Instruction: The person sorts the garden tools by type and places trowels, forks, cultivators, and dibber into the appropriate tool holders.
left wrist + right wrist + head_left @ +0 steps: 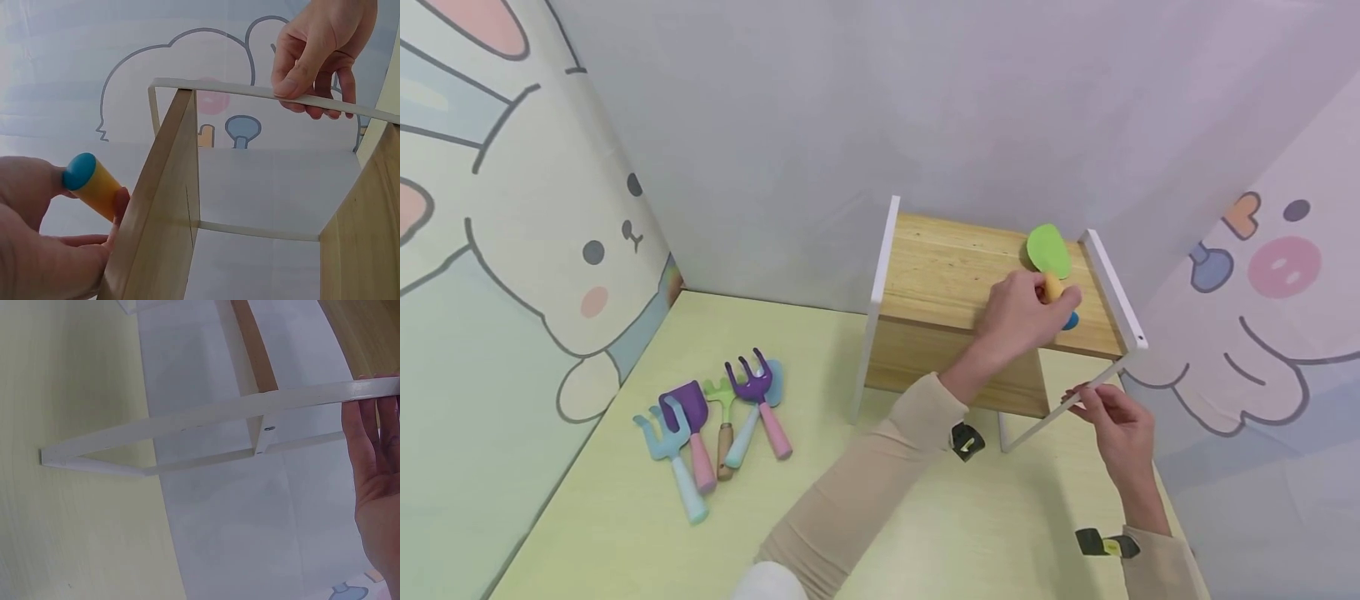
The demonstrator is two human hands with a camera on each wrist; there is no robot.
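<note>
A toy shovel (1048,250) is held in the left hand (1022,310), fingers and thumb curled round its yellow handle (100,187). It is placed at the right end of the shelf's top board (947,267) — green blade toward the back edge, blue handle tip by the front edge. By the right hand (1126,433), the white frame (187,422) at the shelf's right end is pinched, thumb on one side of the bar and fingers on the other. Below the top board a lower board (925,358) is carried.

The shelf is stood near the back edge of the tabletop (940,517), toward its right corner. Near the tabletop's left edge five tools are laid in a cluster: a blue fork (685,485), a purple shovel (688,407), a green rake (726,408), a blue shovel (743,437) and a purple fork (758,387) — the last laid across the blue shovel.
</note>
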